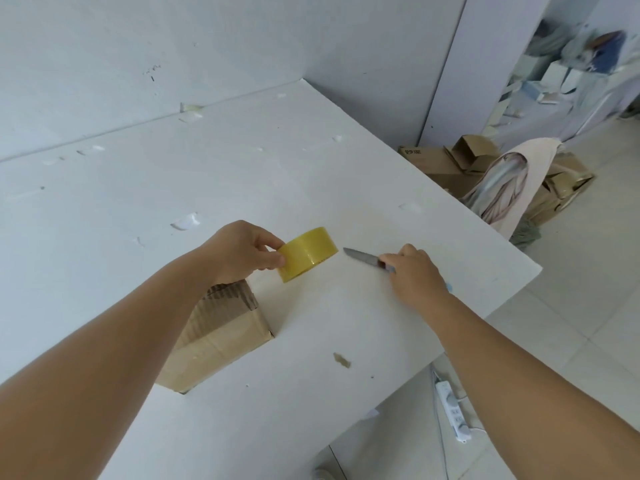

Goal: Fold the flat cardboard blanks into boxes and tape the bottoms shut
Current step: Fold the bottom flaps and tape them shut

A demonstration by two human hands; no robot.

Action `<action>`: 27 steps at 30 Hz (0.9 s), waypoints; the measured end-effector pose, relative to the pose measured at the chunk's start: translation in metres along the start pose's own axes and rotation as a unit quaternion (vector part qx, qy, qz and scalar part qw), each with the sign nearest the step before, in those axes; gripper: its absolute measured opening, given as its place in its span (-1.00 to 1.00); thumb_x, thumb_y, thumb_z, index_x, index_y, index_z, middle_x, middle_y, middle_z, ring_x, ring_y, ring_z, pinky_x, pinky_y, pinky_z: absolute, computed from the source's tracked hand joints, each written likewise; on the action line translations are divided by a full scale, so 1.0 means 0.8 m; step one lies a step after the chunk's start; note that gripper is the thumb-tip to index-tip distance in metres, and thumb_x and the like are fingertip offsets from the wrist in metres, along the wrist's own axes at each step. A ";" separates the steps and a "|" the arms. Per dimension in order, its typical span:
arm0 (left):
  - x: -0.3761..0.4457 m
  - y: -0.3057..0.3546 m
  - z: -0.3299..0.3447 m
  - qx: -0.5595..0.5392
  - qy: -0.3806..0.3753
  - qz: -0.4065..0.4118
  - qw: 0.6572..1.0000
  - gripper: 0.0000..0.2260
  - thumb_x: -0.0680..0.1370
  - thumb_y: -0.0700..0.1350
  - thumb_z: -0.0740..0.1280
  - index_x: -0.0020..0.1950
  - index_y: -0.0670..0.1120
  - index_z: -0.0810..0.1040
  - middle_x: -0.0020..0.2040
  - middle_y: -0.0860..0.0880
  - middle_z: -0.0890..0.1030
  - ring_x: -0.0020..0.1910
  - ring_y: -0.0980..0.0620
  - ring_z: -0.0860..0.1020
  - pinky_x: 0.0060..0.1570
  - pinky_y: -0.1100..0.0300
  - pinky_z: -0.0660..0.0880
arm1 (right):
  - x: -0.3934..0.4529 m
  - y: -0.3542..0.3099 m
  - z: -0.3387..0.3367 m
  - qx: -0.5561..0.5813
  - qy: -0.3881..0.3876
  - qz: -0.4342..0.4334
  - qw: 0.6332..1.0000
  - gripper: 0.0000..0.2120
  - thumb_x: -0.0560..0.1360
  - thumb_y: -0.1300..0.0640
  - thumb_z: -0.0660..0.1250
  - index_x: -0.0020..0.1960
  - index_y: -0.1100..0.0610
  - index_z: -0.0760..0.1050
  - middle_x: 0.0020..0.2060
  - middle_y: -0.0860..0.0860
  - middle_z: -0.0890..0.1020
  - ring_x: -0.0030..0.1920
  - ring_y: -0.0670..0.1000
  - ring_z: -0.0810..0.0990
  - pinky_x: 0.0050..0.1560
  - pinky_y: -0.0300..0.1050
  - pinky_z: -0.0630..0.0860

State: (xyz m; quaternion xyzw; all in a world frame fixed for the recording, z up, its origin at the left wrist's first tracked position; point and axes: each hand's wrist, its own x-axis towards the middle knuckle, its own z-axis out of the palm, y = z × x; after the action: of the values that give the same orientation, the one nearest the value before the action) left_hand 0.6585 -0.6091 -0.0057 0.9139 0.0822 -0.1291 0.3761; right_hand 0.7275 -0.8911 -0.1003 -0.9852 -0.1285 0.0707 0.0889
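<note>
Left hand [242,251] pinching tape roll [308,253] at frame centre; right hand [415,275] gripping knife [367,259] beside it. Box [221,334] lower left, under forearm. Best: blade kept pointing away, tape centred over seam.

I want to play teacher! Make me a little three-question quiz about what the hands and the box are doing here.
1. True or false: the left hand grips the yellow tape roll.
2. What does the right hand hold? A) scissors B) a utility knife C) a marker
3. Fill in: the cardboard box sits on the white table, partly under the left ____.

Key:
1. True.
2. B; its blade points toward the tape roll.
3. Forearm.
</note>
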 end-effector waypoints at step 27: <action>-0.010 0.002 -0.004 -0.019 0.018 0.023 0.999 -0.90 0.45 -0.07 0.42 -0.14 0.14 0.66 -0.42 0.15 0.59 -0.39 0.21 0.49 -0.45 0.42 0.35 | -0.128 -0.130 -0.095 0.062 0.104 -0.215 0.969 -0.65 0.59 0.09 0.13 0.33 -0.16 0.39 -0.35 -0.08 0.46 -0.29 0.06 0.46 -0.35 -0.07 0.40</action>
State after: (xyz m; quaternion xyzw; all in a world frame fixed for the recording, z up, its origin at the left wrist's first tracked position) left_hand 0.6520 -0.6084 -0.0003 0.9103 0.0707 -0.1026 0.3947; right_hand 0.6171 -0.8311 0.0060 -0.9287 -0.3231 -0.0452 0.1761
